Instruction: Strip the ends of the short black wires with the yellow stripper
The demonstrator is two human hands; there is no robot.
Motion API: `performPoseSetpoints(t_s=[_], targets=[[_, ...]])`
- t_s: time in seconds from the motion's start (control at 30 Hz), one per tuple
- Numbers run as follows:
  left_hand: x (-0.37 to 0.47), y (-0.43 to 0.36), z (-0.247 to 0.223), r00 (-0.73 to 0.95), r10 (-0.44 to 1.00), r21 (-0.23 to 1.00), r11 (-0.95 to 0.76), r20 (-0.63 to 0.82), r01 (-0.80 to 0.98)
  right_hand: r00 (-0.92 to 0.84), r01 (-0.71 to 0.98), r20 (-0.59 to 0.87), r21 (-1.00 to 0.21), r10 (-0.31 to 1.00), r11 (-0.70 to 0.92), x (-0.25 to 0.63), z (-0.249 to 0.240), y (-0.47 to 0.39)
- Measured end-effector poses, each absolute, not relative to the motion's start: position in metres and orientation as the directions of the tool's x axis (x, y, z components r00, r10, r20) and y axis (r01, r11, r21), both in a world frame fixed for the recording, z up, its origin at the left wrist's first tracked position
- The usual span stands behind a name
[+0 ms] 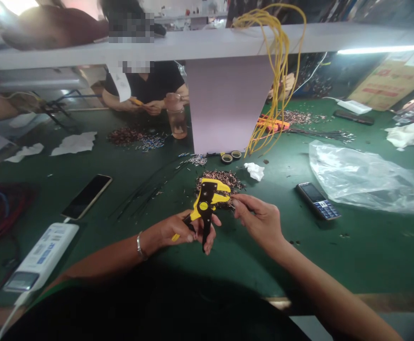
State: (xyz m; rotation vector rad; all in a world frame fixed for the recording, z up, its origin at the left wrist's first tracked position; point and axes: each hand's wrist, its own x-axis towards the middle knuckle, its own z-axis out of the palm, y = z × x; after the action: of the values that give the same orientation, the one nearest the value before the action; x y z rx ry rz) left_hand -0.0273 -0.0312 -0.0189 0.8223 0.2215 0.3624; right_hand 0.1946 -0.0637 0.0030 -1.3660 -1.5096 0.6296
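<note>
My left hand [180,228] is wrapped around the handles of a yellow and black wire stripper [207,195], its jaws pointing up and to the right. A silver bracelet circles that wrist. Thumb and fingers of my right hand [258,215] pinch together right beside the jaws; whatever they hold is too small to make out. Behind the tool lies a heap of short copper-coloured and dark pieces [230,177], partly covered by the tool. Several small pale pieces [198,160] are scattered beyond it.
A smartphone [87,196] and white power strip [45,253] lie left. Right are a keypad phone [318,201], plastic bag [366,180] and crumpled tissue [254,171]. Yellow cables [281,57] hang from the shelf. A co-worker [146,87] sits opposite, near a bottle [176,116].
</note>
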Motion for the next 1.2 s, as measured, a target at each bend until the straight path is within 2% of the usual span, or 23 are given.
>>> performPoseSetpoints(t_s=[0.3, 0.63, 1.2], targets=[[-0.0271, -0.0316, -0.0181, 0.904, 0.42, 0.761, 0.611, -0.076, -0.22, 0.101, 0.428, 0.319, -0.869, 0.942, 0.249, 0.1939, 0.0079, -0.0638], [-0.0282, -0.0323, -0.0167, 0.868, 0.487, 0.837, 0.512, -0.099, -0.192, 0.093, 0.441, 0.327, -0.861, 0.94, 0.255, 0.1957, 0.004, -0.0636], [-0.0286, -0.0337, -0.0191, 0.854, 0.506, 0.822, 0.532, -0.116, -0.203, 0.087, 0.425, 0.317, -0.869, 0.944, 0.252, 0.1969, 0.0042, -0.0628]])
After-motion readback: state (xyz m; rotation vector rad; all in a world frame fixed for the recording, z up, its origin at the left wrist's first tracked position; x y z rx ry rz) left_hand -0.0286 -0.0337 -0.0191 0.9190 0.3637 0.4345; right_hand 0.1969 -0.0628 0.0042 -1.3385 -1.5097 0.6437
